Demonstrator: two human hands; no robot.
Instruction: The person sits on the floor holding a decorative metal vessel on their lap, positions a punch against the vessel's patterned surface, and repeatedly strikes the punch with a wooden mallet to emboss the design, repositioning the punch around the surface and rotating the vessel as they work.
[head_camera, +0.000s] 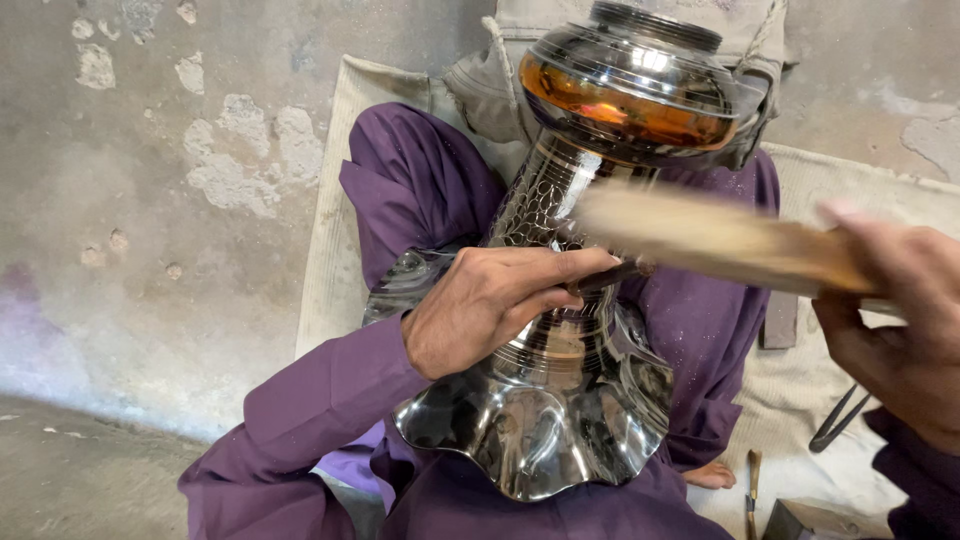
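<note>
The polished metal vessel fills the middle of the frame, lying tilted across the lap of a person in purple clothes. Its round bulbous end, glowing orange in reflection, points to the upper right of centre, and its ruffled, wavy flared rim sits at lower centre. The narrow neck between them carries a fine scale-like engraved pattern.

The left hand lies over the neck at centre frame, fingers closed around a thin dark tool whose tip rests against the metal. The right hand, at the right edge, is wrapped around the end of a pale wooden stick, held level and blurred, just above the dark tool and crossing in front of the vessel's neck; whether it touches either I cannot tell.

Under the person lies a light cloth mat on a rough grey concrete floor, patchy at upper left. At lower right, on the mat, sit dark metal tongs, a small wooden-handled tool and the corner of a metal box. A bare foot peeks out beside them.
</note>
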